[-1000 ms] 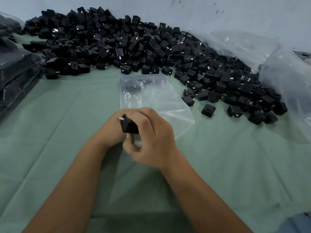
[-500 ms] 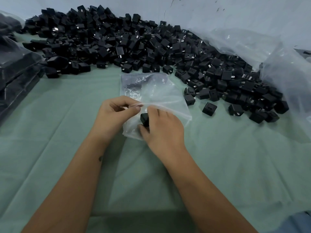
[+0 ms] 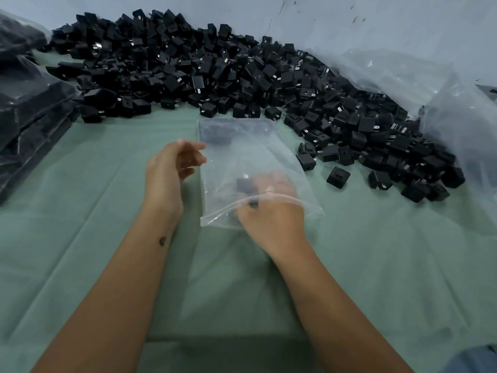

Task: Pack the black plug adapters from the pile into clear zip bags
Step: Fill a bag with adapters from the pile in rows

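Right hand (image 3: 269, 208) inside clear zip bag (image 3: 255, 168), grip pinching black adapter (image 3: 245, 186). Left hand (image 3: 172, 168) loose-fingered at bag's 9 o'clock, holding nothing. Pile (image 3: 242, 76) at 12. Risk: unheld mouth collapses, adapter snags, bag slides on counter (image 3: 80, 211).

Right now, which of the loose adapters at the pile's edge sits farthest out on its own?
The single adapter lying alone on the green cloth, just right of the zip bag; the others touch neighbours in the pile.
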`<state>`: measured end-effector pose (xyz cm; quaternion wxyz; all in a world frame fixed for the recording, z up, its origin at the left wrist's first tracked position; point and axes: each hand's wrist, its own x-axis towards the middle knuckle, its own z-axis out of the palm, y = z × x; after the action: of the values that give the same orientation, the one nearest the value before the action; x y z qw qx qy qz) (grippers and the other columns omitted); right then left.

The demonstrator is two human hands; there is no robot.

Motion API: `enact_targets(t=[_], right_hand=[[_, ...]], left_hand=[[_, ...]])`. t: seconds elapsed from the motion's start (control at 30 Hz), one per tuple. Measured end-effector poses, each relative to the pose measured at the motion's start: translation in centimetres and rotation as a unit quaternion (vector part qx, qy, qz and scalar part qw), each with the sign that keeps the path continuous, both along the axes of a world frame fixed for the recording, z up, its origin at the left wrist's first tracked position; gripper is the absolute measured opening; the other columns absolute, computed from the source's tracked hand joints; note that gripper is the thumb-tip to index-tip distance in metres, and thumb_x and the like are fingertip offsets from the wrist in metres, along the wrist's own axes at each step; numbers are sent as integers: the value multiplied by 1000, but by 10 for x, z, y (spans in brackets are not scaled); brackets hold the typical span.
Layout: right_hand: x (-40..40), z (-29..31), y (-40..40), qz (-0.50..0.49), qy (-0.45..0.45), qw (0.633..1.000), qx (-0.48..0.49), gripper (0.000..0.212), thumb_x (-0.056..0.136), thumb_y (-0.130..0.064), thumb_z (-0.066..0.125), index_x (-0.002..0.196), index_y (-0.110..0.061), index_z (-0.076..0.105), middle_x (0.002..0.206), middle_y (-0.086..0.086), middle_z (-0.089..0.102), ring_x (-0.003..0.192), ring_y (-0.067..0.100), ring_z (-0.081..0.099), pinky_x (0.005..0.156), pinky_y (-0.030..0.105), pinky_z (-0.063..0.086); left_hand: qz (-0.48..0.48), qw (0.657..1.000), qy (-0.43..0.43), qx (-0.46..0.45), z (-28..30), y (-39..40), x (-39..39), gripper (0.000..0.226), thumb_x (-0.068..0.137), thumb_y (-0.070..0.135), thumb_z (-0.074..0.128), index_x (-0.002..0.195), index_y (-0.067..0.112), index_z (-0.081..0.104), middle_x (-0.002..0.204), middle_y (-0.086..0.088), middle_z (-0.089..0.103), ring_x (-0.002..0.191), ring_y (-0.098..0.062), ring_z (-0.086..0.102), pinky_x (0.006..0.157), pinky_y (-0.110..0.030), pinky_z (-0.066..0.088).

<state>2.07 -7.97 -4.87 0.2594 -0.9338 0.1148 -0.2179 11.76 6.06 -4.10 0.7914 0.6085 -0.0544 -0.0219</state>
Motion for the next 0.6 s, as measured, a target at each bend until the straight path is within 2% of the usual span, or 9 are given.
enact_targets(t=[0.1,0.17,0.23,0.27,0.33,0.37,0.4,0.5,0.6], right_hand=[[1,2,1,25,9,999,26,24,73,-47,53,84,-27,58,97,-7,37,84,9,39,70,25,42],[2,3,3,58,32,997,36,22,71,-49,49,85,-33,56,102,-5,37,86,12,45,70,28,48],[3,2,4,75,43,994,61,12,77,-39,54,89,-41,56,107,0,45,87,20,52,74,32,52],[5,-1,3,73,34,995,55,15,82,-30,57,95,-38,60,109,2,47,87,21,53,76,30,51],[12,-5,-2,52,45,997,24,17,89,-19,56,105,-20,62,113,5,50,87,22,54,75,30,49],[16,-5,-4,40,74,996,11,16,90,-17,54,105,-16,60,114,6,51,90,25,55,73,31,47],[20,-4,-6,29,112,993,-5,18,89,-16,54,107,-15,58,115,7,51,93,27,56,71,30,44],[30,1,-9,23,148,987,-50,26,89,-16,53,114,-16,57,120,8,50,104,28,52,76,27,35],[28,3,-7,23,113,992,-55,32,88,-27,51,120,-29,56,111,2,50,99,23,50,85,30,43]], left_hand=[[125,989,32,74,4,-7,12,27,92,13,50,79,27,69,73,11,65,66,0,54,62,-10,42],[139,984,28,105,3,-12,19,24,88,10,54,80,29,67,68,12,59,48,3,43,44,-10,35],[128,984,24,122,0,-19,21,23,87,11,54,80,29,66,55,14,51,39,0,37,40,-15,32],[120,983,21,140,-4,-22,19,23,87,11,53,80,29,66,55,15,52,43,-3,42,44,-19,38],[111,973,11,202,-11,-27,17,23,85,15,52,83,31,68,74,4,63,76,-24,62,69,-36,54],[115,967,6,226,-14,-27,17,23,85,17,52,82,33,68,86,-3,65,95,-33,62,82,-43,52],[120,964,3,236,-15,-27,18,23,85,18,52,80,34,68,90,-6,64,104,-37,59,86,-44,50],[125,964,3,234,-14,-25,18,24,83,19,51,76,37,67,85,0,59,105,-41,58,81,-44,49],[115,961,-5,253,-15,-23,17,23,81,22,50,78,36,67,85,2,61,105,-40,58,85,-45,50]])
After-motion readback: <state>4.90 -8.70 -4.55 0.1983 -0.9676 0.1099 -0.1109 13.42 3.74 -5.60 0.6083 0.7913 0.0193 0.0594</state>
